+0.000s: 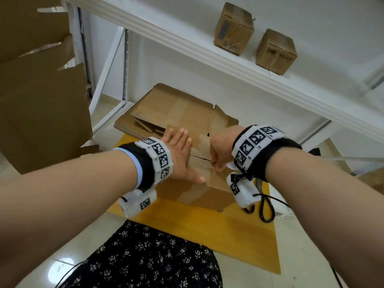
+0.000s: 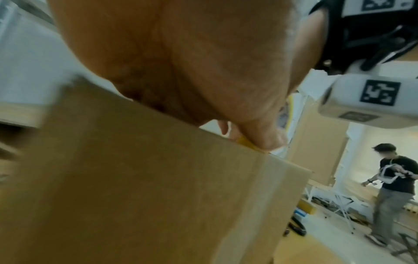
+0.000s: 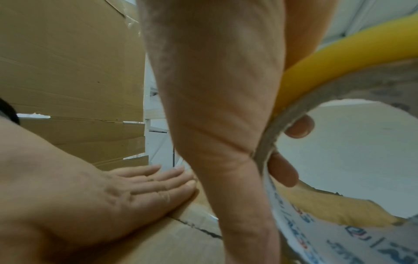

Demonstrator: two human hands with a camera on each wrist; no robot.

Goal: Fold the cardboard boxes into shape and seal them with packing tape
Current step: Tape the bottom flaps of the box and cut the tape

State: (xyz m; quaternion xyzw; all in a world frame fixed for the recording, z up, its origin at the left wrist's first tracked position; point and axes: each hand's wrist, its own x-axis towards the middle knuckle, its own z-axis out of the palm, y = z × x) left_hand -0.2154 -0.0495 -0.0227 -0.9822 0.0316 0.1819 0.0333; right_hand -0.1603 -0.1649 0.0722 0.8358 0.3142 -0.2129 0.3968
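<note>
A brown cardboard box [image 1: 199, 192] stands on a yellow board [image 1: 207, 235]. My left hand [image 1: 180, 154] lies flat on its top flaps with straight fingers, and the right wrist view shows the same flat left hand [image 3: 113, 192] on the box [image 3: 169, 241]. My right hand [image 1: 220, 150] sits at the seam between the flaps, fingers curled. There it grips a yellow tape roll [image 3: 316, 75] with a grey core. A clear tape strip [image 2: 260, 187] runs down the box's near side [image 2: 135, 178] below my left thumb [image 2: 262, 135].
Black-handled scissors [image 1: 265, 206] lie on the board right of the box. Flattened cardboard [image 1: 176, 113] lies behind it under a white shelf [image 1: 228, 65] bearing two small boxes [image 1: 233, 28]. Tall cardboard sheets [image 1: 41, 100] stand at the left. Another person [image 2: 393, 196] stands far off.
</note>
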